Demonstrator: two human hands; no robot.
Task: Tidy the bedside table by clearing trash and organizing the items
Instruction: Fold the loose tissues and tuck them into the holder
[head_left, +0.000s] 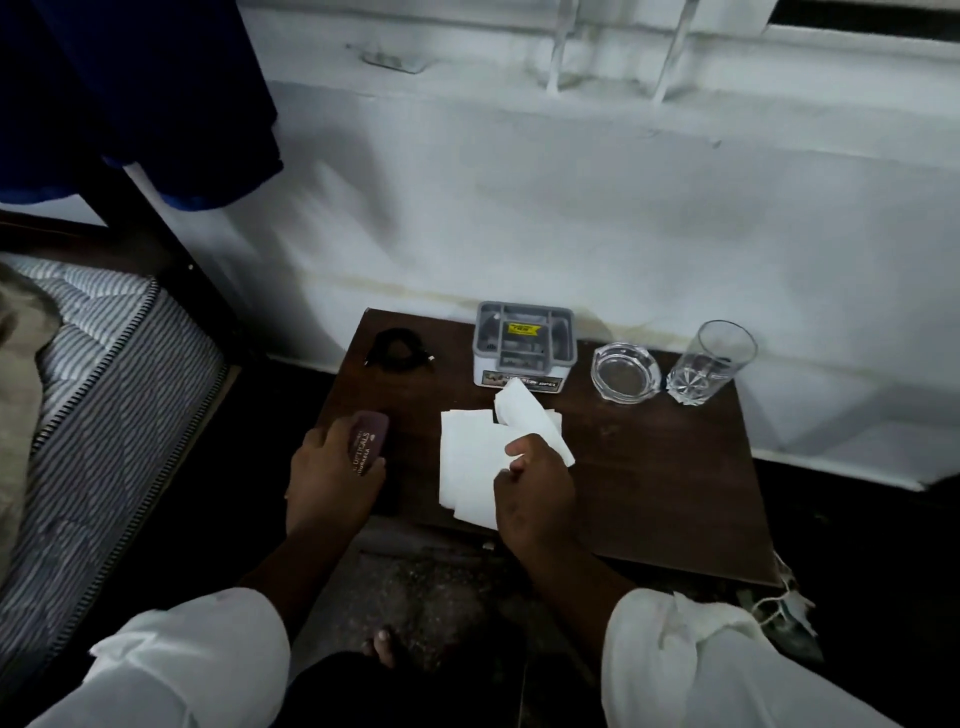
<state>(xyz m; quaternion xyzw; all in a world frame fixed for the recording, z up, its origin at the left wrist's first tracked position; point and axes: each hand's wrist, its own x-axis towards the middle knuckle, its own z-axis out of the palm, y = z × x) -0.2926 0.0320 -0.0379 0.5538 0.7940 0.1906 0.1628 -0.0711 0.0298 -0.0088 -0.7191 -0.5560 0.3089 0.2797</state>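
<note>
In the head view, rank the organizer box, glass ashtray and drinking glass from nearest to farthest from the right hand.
From the right hand:
1. Organizer box, straight behind it by the wall.
2. Glass ashtray, back right.
3. Drinking glass, at the table's far right corner.

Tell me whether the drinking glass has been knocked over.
No, the drinking glass stands upright at the table's back right corner, beside the ashtray.

One dark wooden bedside table (649, 467) is seen carrying one glass tumbler (711, 364) at 2 o'clock, one glass ashtray (626, 371), one grey organizer box (524, 343) at 12 o'clock, one coiled black cable (397, 349) at 10 o'clock, one maroon spectacle case (370, 440), and several white tissues (467, 457), uncountable where overlapped. Two hands are shown.
</note>
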